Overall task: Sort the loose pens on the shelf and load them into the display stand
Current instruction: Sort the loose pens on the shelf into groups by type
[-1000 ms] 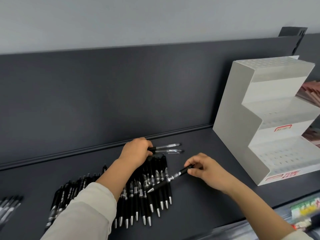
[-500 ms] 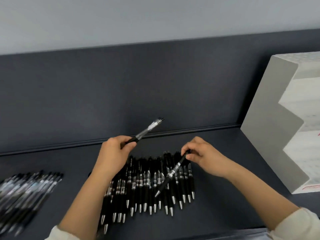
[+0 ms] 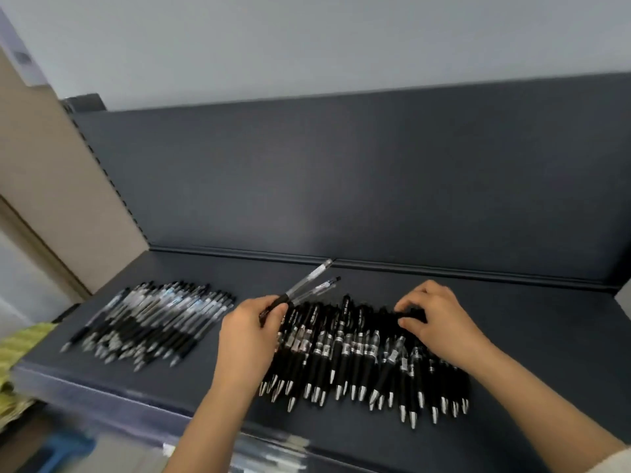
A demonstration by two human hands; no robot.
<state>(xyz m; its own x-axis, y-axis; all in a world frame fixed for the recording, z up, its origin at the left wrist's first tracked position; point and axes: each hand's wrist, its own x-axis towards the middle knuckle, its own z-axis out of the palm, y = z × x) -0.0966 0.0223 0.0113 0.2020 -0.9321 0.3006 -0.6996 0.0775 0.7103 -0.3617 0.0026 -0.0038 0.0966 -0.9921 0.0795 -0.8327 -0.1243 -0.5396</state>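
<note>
Pens point(image 3: 309, 285) in left grip point(image 3: 249, 332), right grip point(image 3: 435, 322)

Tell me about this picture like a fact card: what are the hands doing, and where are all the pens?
Left hand: grips two clear pens, pointing up and away
Right hand: seems to pinch the far end of one black pen in the row
Black row: many pens side by side, silver tips toward the person
Clear pile: left of both hands, apart from the black row
Shelf: dark grey, holds both groups
Display stand: not in view
</note>
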